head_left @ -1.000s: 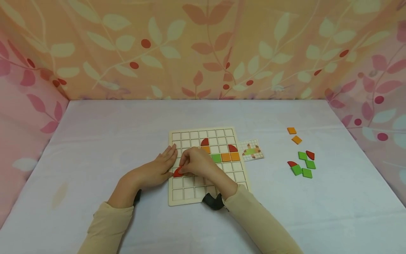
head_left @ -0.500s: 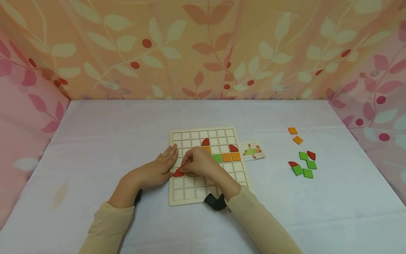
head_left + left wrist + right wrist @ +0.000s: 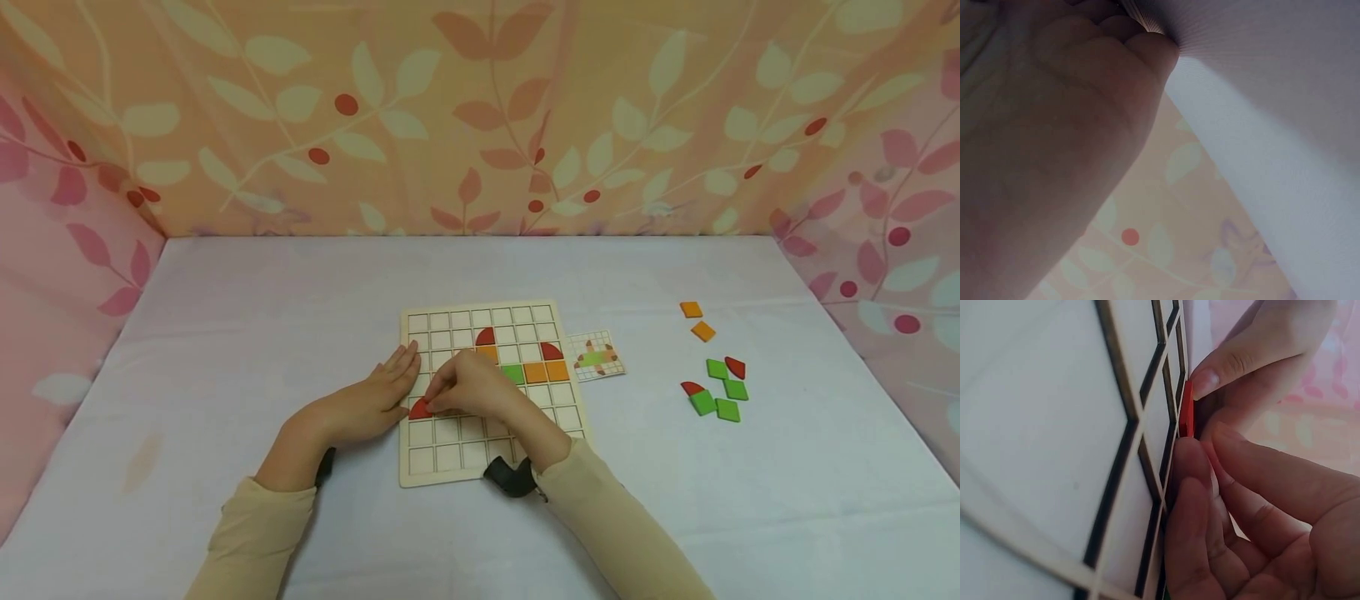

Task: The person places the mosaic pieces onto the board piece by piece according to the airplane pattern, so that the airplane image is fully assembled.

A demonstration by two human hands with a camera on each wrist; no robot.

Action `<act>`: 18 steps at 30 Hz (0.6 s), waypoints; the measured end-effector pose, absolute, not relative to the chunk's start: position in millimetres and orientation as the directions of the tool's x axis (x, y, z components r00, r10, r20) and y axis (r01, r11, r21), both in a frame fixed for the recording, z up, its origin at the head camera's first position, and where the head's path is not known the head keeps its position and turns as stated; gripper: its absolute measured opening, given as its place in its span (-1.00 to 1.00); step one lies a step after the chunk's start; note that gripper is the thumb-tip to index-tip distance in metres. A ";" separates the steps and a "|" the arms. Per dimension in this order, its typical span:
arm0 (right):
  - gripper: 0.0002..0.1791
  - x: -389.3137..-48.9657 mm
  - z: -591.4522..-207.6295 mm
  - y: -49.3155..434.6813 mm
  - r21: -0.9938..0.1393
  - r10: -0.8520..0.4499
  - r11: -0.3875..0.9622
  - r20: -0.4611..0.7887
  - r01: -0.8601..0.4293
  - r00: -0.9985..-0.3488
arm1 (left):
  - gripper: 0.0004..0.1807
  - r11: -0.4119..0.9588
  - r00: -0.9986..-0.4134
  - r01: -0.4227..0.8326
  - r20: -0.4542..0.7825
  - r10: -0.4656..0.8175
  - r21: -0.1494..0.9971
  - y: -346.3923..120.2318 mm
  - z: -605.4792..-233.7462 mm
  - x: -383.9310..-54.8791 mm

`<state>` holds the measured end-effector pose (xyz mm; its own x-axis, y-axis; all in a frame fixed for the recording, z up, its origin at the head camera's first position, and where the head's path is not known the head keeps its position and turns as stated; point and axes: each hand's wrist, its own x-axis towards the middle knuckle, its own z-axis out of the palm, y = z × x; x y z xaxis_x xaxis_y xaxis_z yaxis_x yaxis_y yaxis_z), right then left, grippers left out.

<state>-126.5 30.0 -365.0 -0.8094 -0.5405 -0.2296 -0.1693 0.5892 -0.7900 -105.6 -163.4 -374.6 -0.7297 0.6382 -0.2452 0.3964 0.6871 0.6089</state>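
A pale wooden grid board (image 3: 457,477) lies on the table. At its left edge, a red quarter-circle tile (image 3: 419,409) is pinched by the fingers of my right hand (image 3: 476,387). My left hand (image 3: 372,404) lies flat with fingers spread over the board's left border, its thumb tip close to the red tile. In the right wrist view, the tile (image 3: 1188,409) shows edge-on between the left thumb and the right fingertips. Other tiles sit in the grid: a green square (image 3: 512,374), an orange square (image 3: 557,370) and a red quarter-circle (image 3: 551,351). My right hand hides some cells.
A small pattern card (image 3: 596,356) lies against the board's right side. Farther right are loose tiles: orange squares (image 3: 702,332), several green squares (image 3: 727,410) and red quarter-circles (image 3: 735,367). Patterned cloth walls (image 3: 480,117) stand behind and beside the white table (image 3: 300,275).
The red tile and my right fingertips have shifted very slightly left and toward me since half a second ago. My left hand stays in place.
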 end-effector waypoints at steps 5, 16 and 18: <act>-0.96 -127.6 -366.9 32.5 -0.791 -0.554 0.583 -0.222 -0.184 -0.802 | -0.32 0.680 -0.727 0.395 -0.242 0.642 0.619 -163.6 -374.6 -105.4; -0.93 -125.1 -360.9 83.9 -0.866 -0.457 0.498 -0.208 -0.055 -0.865 | -0.31 0.696 -0.736 0.381 -0.256 0.627 0.609 -161.8 -372.9 -103.5; -0.90 -124.1 -357.9 101.3 -0.873 -0.427 0.486 -0.204 -0.034 -0.881 | -0.31 0.699 -0.738 0.385 -0.255 0.625 0.603 -162.0 -373.2 -104.0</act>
<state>-124.1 101.3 -357.9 -0.8810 -0.4270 -0.2038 -0.0337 0.4862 -0.8732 -104.0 -162.0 -373.2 -0.7377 0.6253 -0.2547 0.3846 0.6992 0.6027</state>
